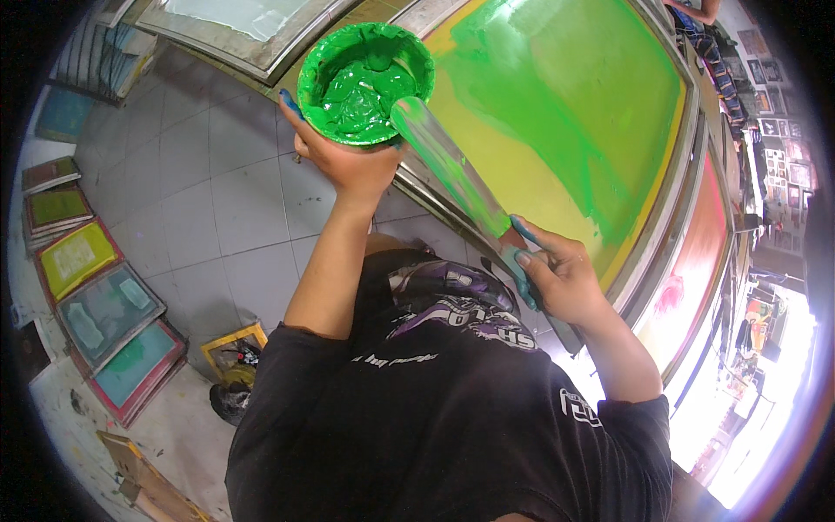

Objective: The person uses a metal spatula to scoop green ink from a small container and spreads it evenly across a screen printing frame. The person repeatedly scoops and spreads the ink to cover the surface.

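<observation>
Green tub sits in curled left fingers (partly hidden), right fingers pinching spatula.

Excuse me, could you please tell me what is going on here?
A person's left hand holds up a tub of thick, wet green paint. The right hand grips a green-smeared spatula by its handle end, with the blade tip at the tub's rim; whether they touch is unclear. Beside them lies a large framed panel, yellowish with broad green streaks.
</observation>
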Available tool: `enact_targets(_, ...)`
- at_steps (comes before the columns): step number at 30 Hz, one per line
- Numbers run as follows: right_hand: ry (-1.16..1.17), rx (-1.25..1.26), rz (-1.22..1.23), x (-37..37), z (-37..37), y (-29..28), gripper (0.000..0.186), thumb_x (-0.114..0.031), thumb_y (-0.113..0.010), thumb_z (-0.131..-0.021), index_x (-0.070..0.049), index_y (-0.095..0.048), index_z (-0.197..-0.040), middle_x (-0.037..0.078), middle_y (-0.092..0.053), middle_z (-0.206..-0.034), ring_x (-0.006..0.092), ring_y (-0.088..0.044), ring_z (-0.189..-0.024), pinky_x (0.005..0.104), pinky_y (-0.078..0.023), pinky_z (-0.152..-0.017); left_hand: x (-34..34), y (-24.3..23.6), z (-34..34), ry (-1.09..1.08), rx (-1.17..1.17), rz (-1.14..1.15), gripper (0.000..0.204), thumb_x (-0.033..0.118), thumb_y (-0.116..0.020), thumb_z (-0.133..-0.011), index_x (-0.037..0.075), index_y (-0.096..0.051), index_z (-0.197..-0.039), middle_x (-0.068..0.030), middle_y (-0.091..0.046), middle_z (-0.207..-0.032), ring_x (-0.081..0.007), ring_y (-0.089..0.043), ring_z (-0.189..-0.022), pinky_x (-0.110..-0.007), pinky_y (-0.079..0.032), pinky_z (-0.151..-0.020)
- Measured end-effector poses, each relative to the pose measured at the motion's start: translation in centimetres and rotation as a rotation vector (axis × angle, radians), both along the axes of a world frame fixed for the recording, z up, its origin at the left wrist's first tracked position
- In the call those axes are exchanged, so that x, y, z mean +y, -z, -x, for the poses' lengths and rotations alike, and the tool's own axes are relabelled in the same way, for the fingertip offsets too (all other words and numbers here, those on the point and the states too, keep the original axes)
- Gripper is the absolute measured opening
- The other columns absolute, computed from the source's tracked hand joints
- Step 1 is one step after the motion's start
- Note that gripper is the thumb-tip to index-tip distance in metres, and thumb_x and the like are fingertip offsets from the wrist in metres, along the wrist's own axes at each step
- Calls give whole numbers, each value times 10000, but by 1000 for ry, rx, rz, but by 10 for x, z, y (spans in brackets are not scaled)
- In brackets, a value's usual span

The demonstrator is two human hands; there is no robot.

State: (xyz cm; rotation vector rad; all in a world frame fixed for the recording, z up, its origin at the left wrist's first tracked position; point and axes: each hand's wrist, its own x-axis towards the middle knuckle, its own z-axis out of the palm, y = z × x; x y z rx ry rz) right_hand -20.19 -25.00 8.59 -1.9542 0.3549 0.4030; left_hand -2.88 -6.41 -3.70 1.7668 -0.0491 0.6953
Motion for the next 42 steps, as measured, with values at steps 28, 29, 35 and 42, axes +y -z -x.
enact_targets(28,-188,-855,439,19,-68,3,342,15,-628,-760,-17,-613,-1100,145,-590,-843,218,-578,-708,292,-465,-605,4,-3,1,-18,43,-55,1323,320,-895,-453,7,-36,-1410,-208,-409,-1252,-335,-328,-1145,-440,-192,-995)
enact_targets(29,-168,-760,327,21,-71,3,327,-10,-618,-785,-12,-602,-1112,140,-596,-854,212,-580,-714,288,-470,-602,3,-5,1,-24,27,-58,1324,327,-895,-455,4,-36,-1409,-206,-409,-1252,-331,-325,-1145,-438,-189,-995)
enact_targets(35,129,-66,-651,15,-92,-23,365,-158,-533,-888,19,-501,-1206,141,-606,-866,185,-577,-700,280,-489,-553,3,-6,3,-10,33,-59,1318,370,-890,-478,-2,-32,-1407,-196,-414,-1234,-303,-311,-1134,-430,-197,-982)
enact_targets(42,24,-431,-142,27,-104,-9,299,-76,-602,-830,6,-586,-1117,112,-604,-818,185,-573,-687,271,-475,-559,1,-5,2,0,68,5,1315,361,-890,-480,1,-31,-1409,-225,-371,-1251,-327,-293,-1138,-437,-203,-981)
